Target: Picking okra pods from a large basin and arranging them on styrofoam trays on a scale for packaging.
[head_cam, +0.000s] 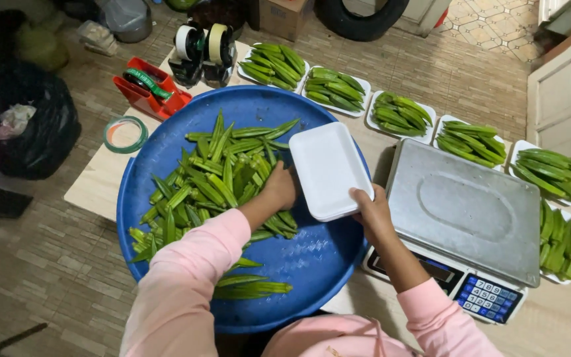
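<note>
A big round blue basin (pixel 312 264) holds a loose heap of green okra pods (pixel 216 175). My left hand (pixel 277 188) reaches into the heap, its fingers curled among the pods. My right hand (pixel 370 210) grips the near edge of an empty white foam tray (pixel 328 168), held tilted over the basin's right rim. A metal-topped weighing scale (pixel 464 208) with a blue keypad stands just right of that hand.
Several white trays filled with okra (pixel 337 88) line the table's far and right edges. A red tape dispenser (pixel 150 89), two black tape dispensers (pixel 201 53) and a loose tape roll (pixel 125 134) lie at the back left. A black bag (pixel 31 125) sits on the floor.
</note>
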